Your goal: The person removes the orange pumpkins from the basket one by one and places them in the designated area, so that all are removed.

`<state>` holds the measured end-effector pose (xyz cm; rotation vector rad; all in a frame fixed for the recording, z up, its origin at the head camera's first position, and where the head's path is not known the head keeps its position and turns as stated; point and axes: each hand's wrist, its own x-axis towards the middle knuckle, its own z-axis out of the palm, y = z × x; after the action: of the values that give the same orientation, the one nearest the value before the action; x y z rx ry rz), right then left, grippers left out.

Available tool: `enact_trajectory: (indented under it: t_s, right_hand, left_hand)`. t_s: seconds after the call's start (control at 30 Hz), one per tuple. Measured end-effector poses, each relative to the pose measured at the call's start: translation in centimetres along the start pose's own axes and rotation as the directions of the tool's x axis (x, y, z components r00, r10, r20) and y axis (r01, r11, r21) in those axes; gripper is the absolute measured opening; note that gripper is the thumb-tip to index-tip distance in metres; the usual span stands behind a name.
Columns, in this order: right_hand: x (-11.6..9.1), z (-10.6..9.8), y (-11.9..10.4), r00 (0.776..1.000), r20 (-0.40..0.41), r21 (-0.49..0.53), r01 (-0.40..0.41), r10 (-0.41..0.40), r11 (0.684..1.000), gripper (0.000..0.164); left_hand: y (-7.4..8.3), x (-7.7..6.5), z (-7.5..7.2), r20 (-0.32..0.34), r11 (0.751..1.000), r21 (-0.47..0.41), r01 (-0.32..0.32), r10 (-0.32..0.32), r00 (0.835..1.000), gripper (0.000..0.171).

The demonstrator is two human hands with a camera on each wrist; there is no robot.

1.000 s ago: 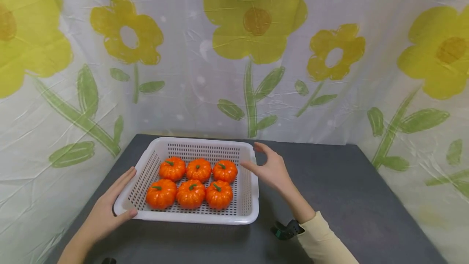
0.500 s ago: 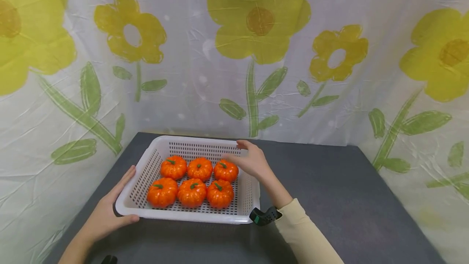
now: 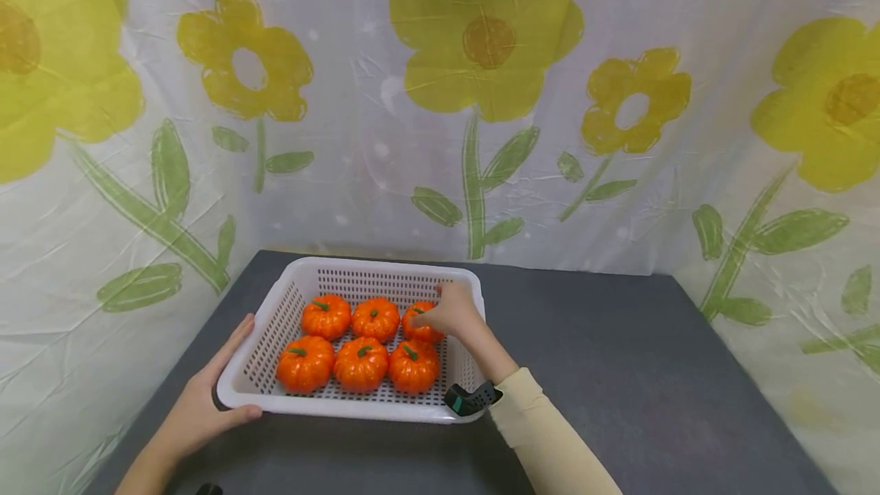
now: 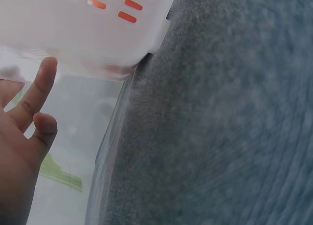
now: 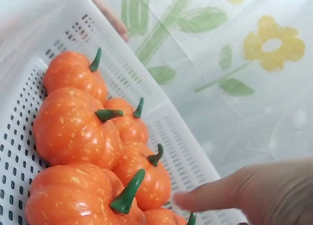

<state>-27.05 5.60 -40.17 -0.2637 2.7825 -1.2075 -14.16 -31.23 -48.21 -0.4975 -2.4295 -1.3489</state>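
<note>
A white perforated plastic basket holds several small orange pumpkins with green stems, set in two rows. My right hand reaches over the basket's right side, its thumb and fingers spread about the back-right pumpkin and partly hiding it. In the right wrist view, a straight digit of the right hand points toward that corner, near the edge of a pumpkin. My left hand rests at the basket's front-left corner, thumb by the front rim. The left wrist view shows its fingers extended beside the basket's wall.
The basket sits on the left part of a dark grey table. A white curtain printed with yellow flowers stands behind the table and along both sides. A black band is on the right wrist.
My right hand has moved left and down, from the basket's right rim to over the back-right pumpkin. The left hand stays at its corner, and the pumpkins keep their places.
</note>
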Motion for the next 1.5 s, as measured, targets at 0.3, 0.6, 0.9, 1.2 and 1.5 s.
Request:
enact_trajectory:
  t_s: [0.3,0.6,0.9,1.2,1.5]
  right_hand:
    - [0.5,0.5,0.1,0.995,0.069,-0.214,-0.055,0.071,0.975,0.053]
    - [1.0,0.8,0.4,0.991,0.096,-0.276,-0.060,0.089,0.959,0.042]
    - [0.9,0.8,0.3,0.993,0.083,-0.212,-0.070,0.089,0.975,0.048]
    - [0.4,-0.1,-0.4,0.999,0.007,-0.147,-0.045,0.047,0.988,0.049]
    - [-0.5,-2.6,-0.6,0.994,-0.032,-0.018,0.102,-0.103,0.995,0.067]
  left_hand:
    - [-0.2,-0.2,0.1,-0.013,0.998,-0.054,-0.010,0.009,1.000,0.122]
    - [-0.1,-0.2,0.1,-0.014,0.998,-0.070,0.000,-0.001,1.000,0.121]
    - [0.0,-0.1,0.2,-0.017,0.999,-0.045,0.020,-0.021,1.000,0.121]
    - [0.1,-0.3,0.4,-0.020,1.000,-0.018,0.018,-0.018,1.000,0.120]
    - [0.2,-0.3,0.4,-0.027,1.000,0.011,0.024,-0.024,0.999,0.119]
